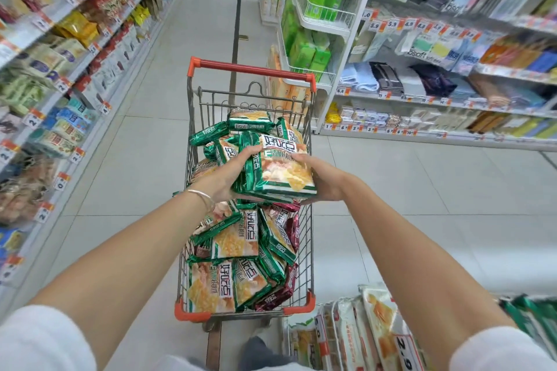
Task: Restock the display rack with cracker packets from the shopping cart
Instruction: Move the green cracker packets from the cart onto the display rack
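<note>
A wire shopping cart (pixel 307 244) with a red handle and orange corners stands in the aisle, heaped with green and dark red cracker packets (pixel 238 247). Above the heap I hold a stack of green cracker packets (pixel 277 169) between both hands. My left hand (pixel 229 172) grips the stack's left side, fingers curled over its top edge. My right hand (pixel 322 178) grips its right side from below. The display rack (pixel 361 328) sits at the bottom right, with cracker packets standing in a row behind a 2.9 price tag.
Snack shelves (pixel 60 75) line the left of the aisle. Shelves with towels and tissue packs (pixel 422 81) run along the right, with a white wire end rack of green packs (pixel 319 9). Tiled floor lies open on either side of the cart.
</note>
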Motion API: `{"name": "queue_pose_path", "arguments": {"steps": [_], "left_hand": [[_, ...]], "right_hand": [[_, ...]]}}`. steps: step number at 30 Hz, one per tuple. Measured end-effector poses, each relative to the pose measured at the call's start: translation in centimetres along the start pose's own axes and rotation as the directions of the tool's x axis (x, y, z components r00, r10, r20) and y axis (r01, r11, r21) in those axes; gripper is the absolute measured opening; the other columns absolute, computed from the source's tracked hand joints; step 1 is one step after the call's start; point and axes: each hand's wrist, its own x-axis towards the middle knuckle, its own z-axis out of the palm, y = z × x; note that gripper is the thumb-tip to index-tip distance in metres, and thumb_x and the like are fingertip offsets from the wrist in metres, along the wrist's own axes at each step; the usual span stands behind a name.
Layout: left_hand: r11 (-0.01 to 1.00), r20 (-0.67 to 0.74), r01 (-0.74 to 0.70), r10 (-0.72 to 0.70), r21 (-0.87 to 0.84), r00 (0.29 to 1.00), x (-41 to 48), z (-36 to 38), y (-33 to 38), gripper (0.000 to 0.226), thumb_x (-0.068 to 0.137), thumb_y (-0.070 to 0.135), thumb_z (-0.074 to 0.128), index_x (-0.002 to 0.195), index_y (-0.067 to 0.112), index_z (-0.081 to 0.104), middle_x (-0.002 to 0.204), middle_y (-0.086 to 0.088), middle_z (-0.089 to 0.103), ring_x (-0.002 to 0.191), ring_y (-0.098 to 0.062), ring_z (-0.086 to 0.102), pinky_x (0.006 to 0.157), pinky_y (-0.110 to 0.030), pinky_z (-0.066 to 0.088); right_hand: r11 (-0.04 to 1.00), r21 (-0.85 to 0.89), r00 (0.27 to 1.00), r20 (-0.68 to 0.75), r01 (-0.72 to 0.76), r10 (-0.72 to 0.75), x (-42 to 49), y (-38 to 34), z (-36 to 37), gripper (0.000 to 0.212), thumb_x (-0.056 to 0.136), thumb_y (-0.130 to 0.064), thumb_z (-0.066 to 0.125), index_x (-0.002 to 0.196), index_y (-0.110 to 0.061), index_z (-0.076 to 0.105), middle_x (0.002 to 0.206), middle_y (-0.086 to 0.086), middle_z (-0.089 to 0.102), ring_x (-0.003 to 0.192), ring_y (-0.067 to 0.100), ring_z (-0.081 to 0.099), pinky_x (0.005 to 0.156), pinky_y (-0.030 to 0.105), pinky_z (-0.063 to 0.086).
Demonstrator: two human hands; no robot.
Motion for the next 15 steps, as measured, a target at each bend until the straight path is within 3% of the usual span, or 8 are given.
{"name": "queue_pose_path", "arguments": {"steps": [3,6,10,13,15], "left_hand": [[0.995,0.079,-0.008,0.0,0.103,0.997,-0.2,0.2,1.0,0.124,0.043,0.089,0.072,0.146,0.026,0.044,0.146,-0.018,0.051,0.129,-0.038,0.054,0.101,-0.06,0.048],[0.948,0.112,-0.03,-0.007,0.318,0.994,-1.3,0.8,2.2,0.14,0.033,0.097,0.064,0.151,0.029,0.035,0.155,-0.018,0.038,0.138,-0.04,0.043,0.109,-0.063,0.039],[0.885,0.184,-0.024,-0.07,0.465,0.98,-2.1,1.3,2.4,0.139,0.047,0.096,0.066,0.16,0.034,0.011,0.165,-0.013,0.019,0.149,-0.037,0.027,0.116,-0.06,0.027],[0.828,0.325,-0.114,-0.087,0.55,0.942,-4.0,4.4,1.5,0.123,0.058,0.088,0.068,0.156,0.025,0.028,0.158,-0.016,0.037,0.141,-0.035,0.042,0.115,-0.056,0.035],[0.768,0.412,-0.226,-0.053,0.599,0.91,-6.9,7.8,0.5,0.112,0.068,0.086,0.061,0.155,0.022,0.032,0.159,-0.014,0.033,0.145,-0.034,0.035,0.119,-0.052,0.027]], "right_hand": [[0.976,0.216,0.999,-0.013,0.041,-0.039,-1.5,1.6,1.2,0.053,0.085,-0.06,0.064,0.114,-0.015,0.061,0.107,0.01,0.072,0.104,0.029,0.067,0.092,0.048,0.055],[0.935,0.333,0.987,-0.136,0.122,-0.081,-3.0,3.1,3.5,0.045,0.088,-0.055,0.062,0.108,-0.015,0.063,0.096,0.005,0.074,0.088,0.023,0.07,0.08,0.036,0.057],[0.872,0.444,0.96,-0.265,0.208,-0.094,-6.3,5.5,6.1,0.037,0.091,-0.05,0.061,0.102,-0.014,0.065,0.088,0.002,0.075,0.077,0.018,0.07,0.073,0.029,0.056],[0.831,0.478,0.918,-0.386,0.286,-0.094,-10.5,8.4,7.1,0.035,0.092,-0.048,0.061,0.1,-0.014,0.065,0.089,0.002,0.073,0.079,0.018,0.069,0.077,0.03,0.056],[0.794,0.496,0.873,-0.481,0.351,-0.085,-13.9,11.0,7.3,0.036,0.091,-0.05,0.062,0.103,-0.016,0.065,0.094,0.003,0.072,0.081,0.018,0.068,0.082,0.032,0.056]]}}
